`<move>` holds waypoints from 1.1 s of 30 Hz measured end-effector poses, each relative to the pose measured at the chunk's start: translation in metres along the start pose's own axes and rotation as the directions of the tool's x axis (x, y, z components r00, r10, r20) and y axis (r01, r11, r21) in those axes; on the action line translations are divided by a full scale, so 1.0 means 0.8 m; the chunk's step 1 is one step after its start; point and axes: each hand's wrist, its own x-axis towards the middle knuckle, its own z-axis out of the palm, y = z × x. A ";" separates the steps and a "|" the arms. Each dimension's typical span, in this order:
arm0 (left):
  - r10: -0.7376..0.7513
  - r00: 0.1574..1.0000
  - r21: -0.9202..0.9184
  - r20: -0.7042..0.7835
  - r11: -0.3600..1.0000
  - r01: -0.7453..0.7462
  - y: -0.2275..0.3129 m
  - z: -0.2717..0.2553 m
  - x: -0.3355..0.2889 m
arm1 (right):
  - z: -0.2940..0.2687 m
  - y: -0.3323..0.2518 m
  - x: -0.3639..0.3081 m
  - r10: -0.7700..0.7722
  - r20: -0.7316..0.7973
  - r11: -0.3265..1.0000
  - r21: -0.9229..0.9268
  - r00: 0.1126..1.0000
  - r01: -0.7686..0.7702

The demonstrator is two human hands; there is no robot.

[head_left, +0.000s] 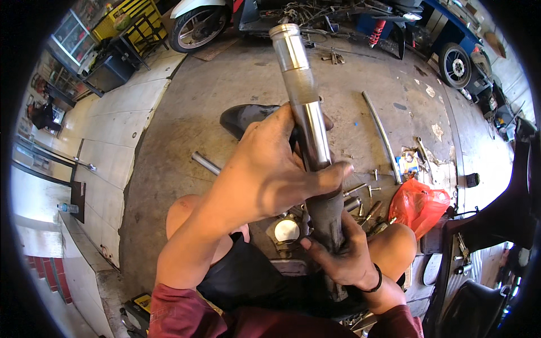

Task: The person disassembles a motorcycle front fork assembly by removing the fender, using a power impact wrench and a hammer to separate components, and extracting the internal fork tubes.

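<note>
The person sat low over a stained concrete floor (186, 112) with a motorcycle fork leg (309, 121) held upright between the knees.

**Left side.** Pale tiled paving (107, 146) bordered the concrete on the left, and a loose steel tube (205, 163) lay on the floor near the left knee. This side offered the most open room for swinging the part.

**Centre.** The left hand (276, 169) was closed around the polished chrome tube of the fork leg, thumb crossing its front. The right hand (341, 253) was clamped on the dark lower section just beneath. Both hands looked grimy, and the chrome probably carried an oily film, so the bright section was judged slippery; the dull lower casing appeared to give the surer hold. The assembly was rigid metal and likely heavy for its length, so support at two points suited it. The chrome face was judged liable to scratch if dropped on concrete. A black shoe (248, 117) sat on the floor behind the tube.

**Right side.** Bolts and small parts (360, 197) lay scattered just beside the right knee, with a red plastic bag (420, 205) next to them and a long curved metal strip (383, 135) farther out. A motorcycle wheel (455, 65) stood at the upper right. Room here was restricted.
</note>
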 end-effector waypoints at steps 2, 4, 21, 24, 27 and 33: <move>-0.034 0.996 0.086 -0.081 0.995 0.041 0.002 0.003 0.001 | 0.002 -0.003 0.001 0.009 0.008 1.000 -0.025 1.000 -0.008; -0.092 0.990 0.161 -0.108 0.981 0.109 0.011 0.001 0.007 | 0.003 -0.002 -0.001 0.029 0.015 0.999 -0.015 0.999 -0.028; 0.020 0.964 0.165 -0.265 0.986 0.025 0.017 -0.014 0.025 | 0.005 -0.008 -0.011 0.184 0.090 0.980 0.065 0.979 -0.190; -0.039 0.967 0.189 -0.253 0.978 0.089 0.019 -0.016 0.024 | 0.004 -0.013 -0.012 0.229 0.108 0.963 0.118 0.967 -0.241; -0.040 0.968 0.201 -0.250 0.975 0.092 0.019 -0.017 0.024 | 0.001 -0.018 -0.013 0.257 0.142 0.950 0.146 0.956 -0.277; -0.093 0.976 0.149 -0.198 0.981 0.124 0.021 -0.016 0.021 | -0.010 -0.012 -0.013 0.239 0.221 0.940 0.193 0.946 -0.282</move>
